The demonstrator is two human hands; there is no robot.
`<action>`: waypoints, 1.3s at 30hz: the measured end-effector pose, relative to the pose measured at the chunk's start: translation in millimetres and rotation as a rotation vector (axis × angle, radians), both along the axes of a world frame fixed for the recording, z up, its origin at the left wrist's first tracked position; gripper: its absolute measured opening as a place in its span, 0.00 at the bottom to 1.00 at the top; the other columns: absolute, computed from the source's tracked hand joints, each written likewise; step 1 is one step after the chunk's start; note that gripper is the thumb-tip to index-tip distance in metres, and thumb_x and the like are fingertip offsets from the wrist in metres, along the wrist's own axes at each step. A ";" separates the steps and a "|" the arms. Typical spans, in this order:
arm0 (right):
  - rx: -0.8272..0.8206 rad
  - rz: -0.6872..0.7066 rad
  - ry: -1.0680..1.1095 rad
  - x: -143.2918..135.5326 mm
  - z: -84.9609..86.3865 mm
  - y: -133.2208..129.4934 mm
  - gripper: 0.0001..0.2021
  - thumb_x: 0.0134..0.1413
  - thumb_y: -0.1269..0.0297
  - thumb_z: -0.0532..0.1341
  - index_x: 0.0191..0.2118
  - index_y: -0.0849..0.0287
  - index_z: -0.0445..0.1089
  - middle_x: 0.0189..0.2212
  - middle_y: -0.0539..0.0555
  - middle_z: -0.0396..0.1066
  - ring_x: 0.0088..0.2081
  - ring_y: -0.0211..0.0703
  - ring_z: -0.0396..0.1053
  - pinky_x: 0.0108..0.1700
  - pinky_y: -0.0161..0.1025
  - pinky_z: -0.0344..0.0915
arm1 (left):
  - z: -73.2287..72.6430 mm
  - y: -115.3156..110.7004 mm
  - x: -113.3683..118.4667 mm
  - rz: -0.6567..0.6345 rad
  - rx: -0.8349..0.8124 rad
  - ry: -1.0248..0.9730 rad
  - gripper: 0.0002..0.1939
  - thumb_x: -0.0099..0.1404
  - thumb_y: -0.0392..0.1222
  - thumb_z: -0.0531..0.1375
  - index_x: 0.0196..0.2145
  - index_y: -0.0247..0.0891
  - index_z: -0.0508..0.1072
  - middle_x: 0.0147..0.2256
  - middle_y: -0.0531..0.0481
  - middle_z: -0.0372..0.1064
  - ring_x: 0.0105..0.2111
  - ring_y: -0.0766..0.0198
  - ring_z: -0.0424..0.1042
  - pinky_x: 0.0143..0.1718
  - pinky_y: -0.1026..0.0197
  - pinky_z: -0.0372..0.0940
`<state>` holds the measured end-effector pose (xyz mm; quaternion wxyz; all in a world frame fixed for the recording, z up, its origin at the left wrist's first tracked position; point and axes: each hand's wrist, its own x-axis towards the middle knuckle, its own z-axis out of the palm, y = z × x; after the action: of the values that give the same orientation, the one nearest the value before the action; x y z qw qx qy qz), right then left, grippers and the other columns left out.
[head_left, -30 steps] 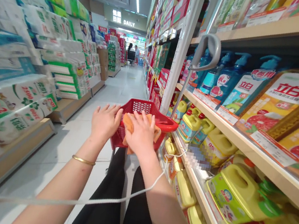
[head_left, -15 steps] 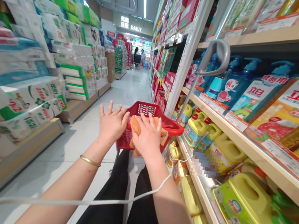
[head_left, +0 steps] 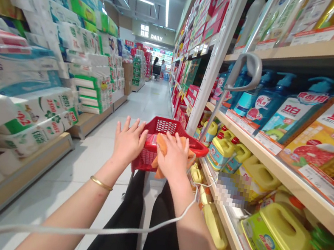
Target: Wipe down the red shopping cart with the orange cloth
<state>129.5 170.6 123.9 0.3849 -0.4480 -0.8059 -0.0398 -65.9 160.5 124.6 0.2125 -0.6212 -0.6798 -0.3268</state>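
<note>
A red shopping basket with perforated sides stands in front of my legs, and its long grey handle leans out to the right. My right hand presses an orange cloth onto the basket's near rim, the cloth bunched under the fingers and palm. At the basket's left corner is my left hand, fingers spread and a gold bangle on the wrist. Its thumb lies close to the rim; whether it touches, I cannot tell. The basket's bottom is hidden by my hands.
Shelves of detergent bottles and yellow jugs run close along the right. Stacked tissue packs line the left. A white cable crosses over my forearms. People stand far down the aisle.
My right hand has slid the orange cloth a little to the right along the basket's rim. My left hand stays spread at the left corner. The view has shifted slightly.
</note>
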 end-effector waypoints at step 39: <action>0.080 -0.076 0.128 80.1 -11.5 -13.7 0.18 0.74 0.54 0.56 0.57 0.55 0.76 0.53 0.57 0.80 0.57 0.52 0.72 0.69 0.52 0.50 | -6.6 -51.0 34.3 -0.084 0.032 0.009 0.28 0.78 0.46 0.49 0.70 0.42 0.68 0.71 0.45 0.62 0.74 0.43 0.56 0.73 0.36 0.49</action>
<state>209.6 156.9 112.4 0.4514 -0.4643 -0.7599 -0.0576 -31.6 109.4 117.9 0.2114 -0.6471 -0.6470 -0.3434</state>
